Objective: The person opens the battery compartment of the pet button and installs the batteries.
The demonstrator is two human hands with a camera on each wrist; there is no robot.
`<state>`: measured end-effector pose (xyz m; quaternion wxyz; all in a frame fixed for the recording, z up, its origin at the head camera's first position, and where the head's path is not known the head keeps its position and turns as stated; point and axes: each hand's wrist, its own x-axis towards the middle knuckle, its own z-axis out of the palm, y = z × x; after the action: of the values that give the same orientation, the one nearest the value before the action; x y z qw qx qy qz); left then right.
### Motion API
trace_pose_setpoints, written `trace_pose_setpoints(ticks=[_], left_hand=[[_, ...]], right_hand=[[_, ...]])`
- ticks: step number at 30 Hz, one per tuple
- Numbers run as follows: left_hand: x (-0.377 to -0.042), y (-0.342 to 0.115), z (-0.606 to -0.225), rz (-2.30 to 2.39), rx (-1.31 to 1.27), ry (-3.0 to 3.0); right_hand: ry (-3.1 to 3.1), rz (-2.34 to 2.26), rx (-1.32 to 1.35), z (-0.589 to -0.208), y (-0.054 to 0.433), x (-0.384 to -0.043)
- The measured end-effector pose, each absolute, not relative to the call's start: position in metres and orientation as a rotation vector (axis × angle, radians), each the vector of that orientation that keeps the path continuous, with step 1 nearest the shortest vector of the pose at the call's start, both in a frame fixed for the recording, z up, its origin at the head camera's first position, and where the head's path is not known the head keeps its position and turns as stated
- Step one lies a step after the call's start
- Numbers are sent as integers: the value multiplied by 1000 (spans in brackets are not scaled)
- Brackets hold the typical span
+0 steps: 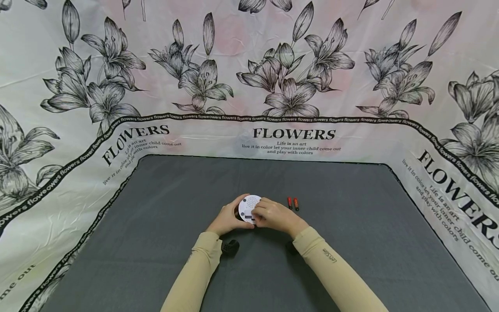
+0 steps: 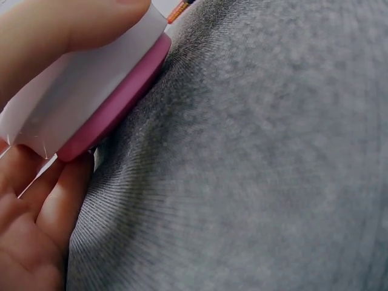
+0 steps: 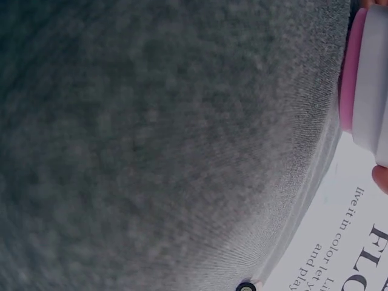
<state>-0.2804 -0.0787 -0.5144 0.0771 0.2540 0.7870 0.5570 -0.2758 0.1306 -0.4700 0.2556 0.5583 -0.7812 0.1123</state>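
A round white device (image 1: 247,203) has small perforations and a dark rectangular recess on its upturned face. Its white side (image 2: 79,91) ends in a pink rim (image 2: 124,97) nearest the cloth. My left hand (image 1: 226,220) grips it from the left, thumb on the near side; the wrist view shows fingers curled at its lower edge. Over its right part, my right hand (image 1: 277,216) bends its fingers down beside the recess. Those fingers hide whatever they touch there. Two red-and-black batteries (image 1: 290,202) lie side by side just right of the device.
Dark grey cloth (image 1: 175,268) covers the work surface under both hands. A white border printed with flowers and lettering (image 1: 294,134) runs around it. A black wrist-worn piece (image 1: 231,247) shows below the left wrist.
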Motion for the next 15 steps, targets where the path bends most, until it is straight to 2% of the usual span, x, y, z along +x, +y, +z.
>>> trace_pose_setpoints(ticks=[8,15], left_hand=[[-265,-80,-488,1696,775,2298],[-264,-81,-482,1697,772,2287]], right_hand=[[-2162,311,1450,-473,132,-274],[-2196,280,1444,-471,132,-270]])
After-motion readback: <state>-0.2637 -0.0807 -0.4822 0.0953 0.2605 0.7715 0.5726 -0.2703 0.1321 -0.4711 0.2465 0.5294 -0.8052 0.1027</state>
